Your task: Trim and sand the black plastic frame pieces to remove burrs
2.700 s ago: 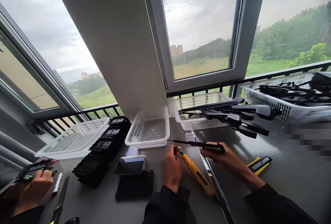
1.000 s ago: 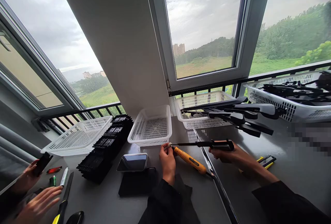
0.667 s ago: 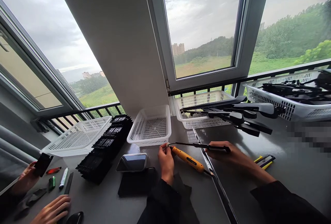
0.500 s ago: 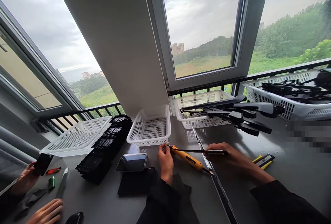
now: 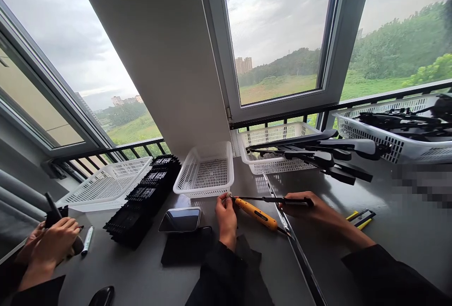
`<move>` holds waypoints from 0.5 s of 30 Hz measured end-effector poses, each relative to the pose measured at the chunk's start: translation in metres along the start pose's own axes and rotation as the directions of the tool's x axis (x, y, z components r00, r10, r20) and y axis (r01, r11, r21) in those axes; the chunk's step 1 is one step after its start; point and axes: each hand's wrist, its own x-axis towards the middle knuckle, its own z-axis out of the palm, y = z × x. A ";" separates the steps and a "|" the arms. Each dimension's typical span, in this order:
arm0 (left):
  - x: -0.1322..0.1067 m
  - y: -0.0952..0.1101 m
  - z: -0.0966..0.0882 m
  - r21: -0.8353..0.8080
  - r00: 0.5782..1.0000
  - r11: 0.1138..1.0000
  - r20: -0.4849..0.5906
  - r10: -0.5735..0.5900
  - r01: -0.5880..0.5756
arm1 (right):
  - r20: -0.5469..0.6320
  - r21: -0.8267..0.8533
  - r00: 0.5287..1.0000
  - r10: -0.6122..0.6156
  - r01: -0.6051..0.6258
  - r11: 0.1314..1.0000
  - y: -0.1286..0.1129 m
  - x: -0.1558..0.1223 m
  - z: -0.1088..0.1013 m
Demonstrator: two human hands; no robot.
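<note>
My left hand [image 5: 226, 223] is closed in a pinch on a small pale piece [image 5: 229, 195], mostly hidden by the fingertips. My right hand [image 5: 306, 208] is closed around one end of a long thin black part [image 5: 270, 199]. The other end of this part reaches to my left fingertips; whether they grip it too I cannot tell. Just below it lies an orange-handled tool [image 5: 257, 213], its head close to my left fingers. The tool's lower end crosses a shiny metal strip [image 5: 300, 261] on the grey table.
A phone [image 5: 181, 220] and a flat black pad [image 5: 185, 248] lie left of my hands. White baskets [image 5: 203, 194] line the window side, some with black arms [image 5: 332, 153]. Black trays [image 5: 141, 202] stand stacked. At left, a co-worker's hands [image 5: 54, 245] hold dark pieces.
My hands stay almost in place; the black part has tilted slightly, its right end showing more. The co-worker's hands have come together, and a white marker now shows beside them.
</note>
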 end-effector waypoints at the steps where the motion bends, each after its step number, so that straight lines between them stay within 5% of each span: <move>1: 0.000 0.000 -0.001 0.001 1.000 1.000 0.002 0.000 0.000 | -0.003 -0.002 1.000 0.007 -0.007 1.000 -0.002 -0.001 0.000; 9: 0.001 0.000 -0.002 0.030 1.000 1.000 0.016 -0.001 0.001 | -0.004 -0.025 1.000 0.019 -0.019 1.000 0.008 0.003 -0.004; 15: 0.000 0.006 -0.001 0.154 1.000 0.988 0.030 0.006 -0.011 | -0.055 0.234 0.976 0.210 -0.192 0.953 0.020 -0.002 -0.004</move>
